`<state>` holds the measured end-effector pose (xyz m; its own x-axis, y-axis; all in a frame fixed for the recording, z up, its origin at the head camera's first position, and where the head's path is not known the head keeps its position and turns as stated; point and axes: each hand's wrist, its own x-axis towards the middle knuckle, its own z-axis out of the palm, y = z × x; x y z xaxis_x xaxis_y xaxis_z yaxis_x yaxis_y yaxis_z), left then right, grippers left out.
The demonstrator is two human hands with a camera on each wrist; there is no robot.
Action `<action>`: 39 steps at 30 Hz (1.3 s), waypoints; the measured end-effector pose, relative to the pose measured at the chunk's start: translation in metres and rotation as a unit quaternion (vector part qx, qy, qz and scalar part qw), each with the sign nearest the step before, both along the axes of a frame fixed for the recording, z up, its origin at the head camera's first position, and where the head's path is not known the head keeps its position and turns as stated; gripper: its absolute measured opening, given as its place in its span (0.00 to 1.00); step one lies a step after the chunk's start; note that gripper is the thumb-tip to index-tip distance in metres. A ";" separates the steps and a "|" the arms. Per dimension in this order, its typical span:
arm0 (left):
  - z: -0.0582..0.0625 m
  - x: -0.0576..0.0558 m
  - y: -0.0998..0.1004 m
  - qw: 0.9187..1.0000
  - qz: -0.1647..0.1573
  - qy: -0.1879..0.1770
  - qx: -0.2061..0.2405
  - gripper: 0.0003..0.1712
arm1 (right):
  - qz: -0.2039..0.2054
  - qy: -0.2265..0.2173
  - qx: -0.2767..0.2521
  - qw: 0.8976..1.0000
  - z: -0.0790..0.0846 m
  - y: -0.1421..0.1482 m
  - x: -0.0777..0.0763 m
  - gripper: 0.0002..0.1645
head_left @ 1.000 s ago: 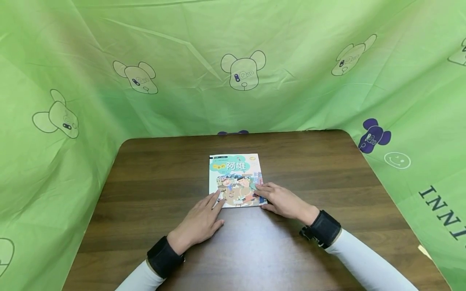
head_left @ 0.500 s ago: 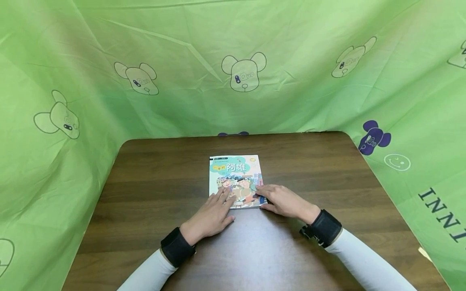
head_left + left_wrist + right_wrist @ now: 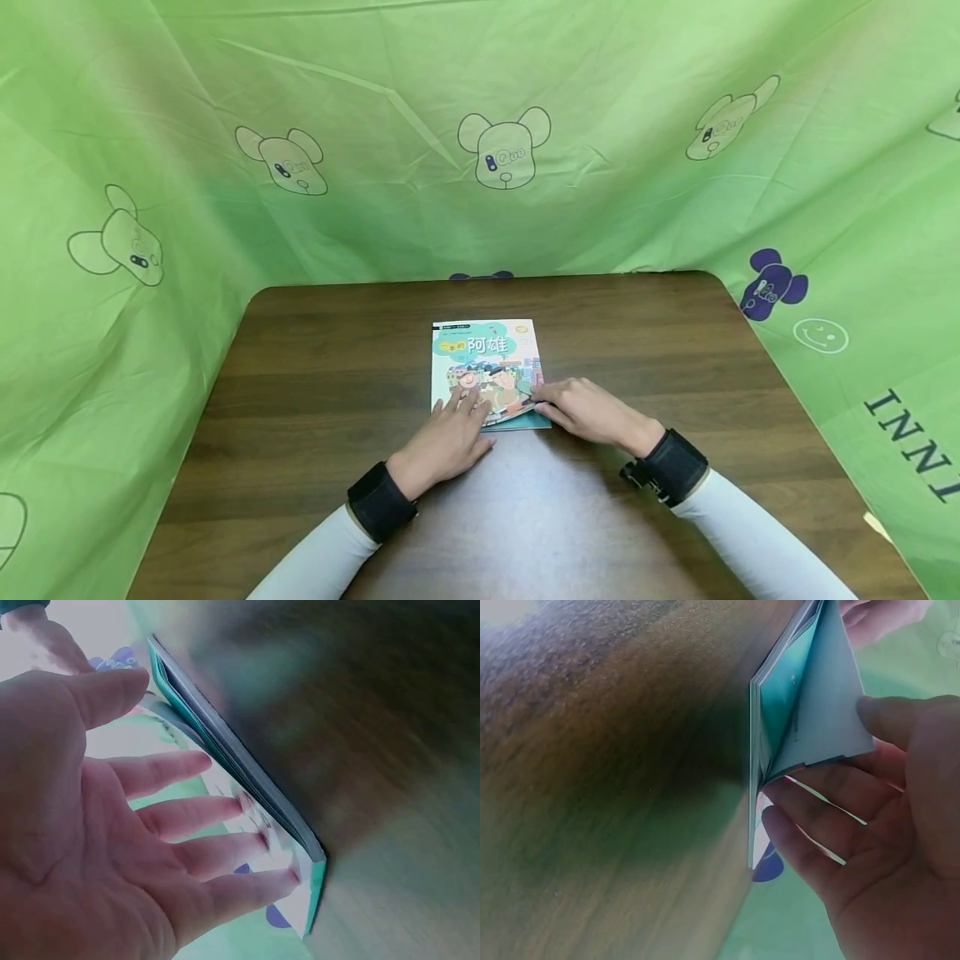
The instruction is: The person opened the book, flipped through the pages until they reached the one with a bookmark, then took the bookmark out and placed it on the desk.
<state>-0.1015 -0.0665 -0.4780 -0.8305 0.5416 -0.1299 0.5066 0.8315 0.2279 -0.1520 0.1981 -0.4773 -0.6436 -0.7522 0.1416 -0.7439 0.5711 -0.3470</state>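
A thin picture book (image 3: pixel 480 354) with an illustrated cover and Chinese title lies on the table. Its lower right cover corner is lifted, and a teal page (image 3: pixel 525 421) shows beneath. My right hand (image 3: pixel 588 411) pinches that raised corner; in the right wrist view the thumb is on the inner face of the cover (image 3: pixel 829 705) and fingers are behind it. My left hand (image 3: pixel 442 446) rests on the lower left of the cover with fingers straight and spread. The left wrist view shows its fingertips on the cover near the book's lower edge (image 3: pixel 240 769).
The brown wooden table (image 3: pixel 315 400) extends around the book on all sides. A green cloth (image 3: pixel 375 208) with printed bear heads hangs behind and beside it. Each wrist wears a black band (image 3: pixel 381 502).
My left hand has slid right and slightly up across the cover. My right hand has lifted the lower right corner of the cover, baring the teal page.
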 end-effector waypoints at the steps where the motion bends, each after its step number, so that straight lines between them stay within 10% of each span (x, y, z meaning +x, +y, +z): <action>1: 0.000 -0.001 0.002 1.000 0.003 0.006 0.000 0.35 | -0.002 0.002 -0.004 1.000 0.000 0.000 0.000 0.11; 23: -0.009 -0.008 0.014 0.983 0.042 0.175 0.033 0.16 | -0.092 0.112 -0.063 0.987 0.005 -0.010 -0.010 0.17; 33: -0.009 -0.009 0.005 0.983 0.079 0.116 0.115 0.35 | -0.144 0.055 -0.035 0.987 0.000 0.004 -0.003 0.43; 39: -0.010 -0.008 -0.004 0.973 0.087 0.091 0.191 0.42 | -0.054 0.055 0.022 0.997 -0.012 0.000 -0.002 0.38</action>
<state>-0.1093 -0.0708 -0.4884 -0.9046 0.3703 0.2109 0.4261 0.7801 0.4580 -0.1542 0.1982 -0.4890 -0.7031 -0.6870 0.1837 -0.7098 0.6625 -0.2393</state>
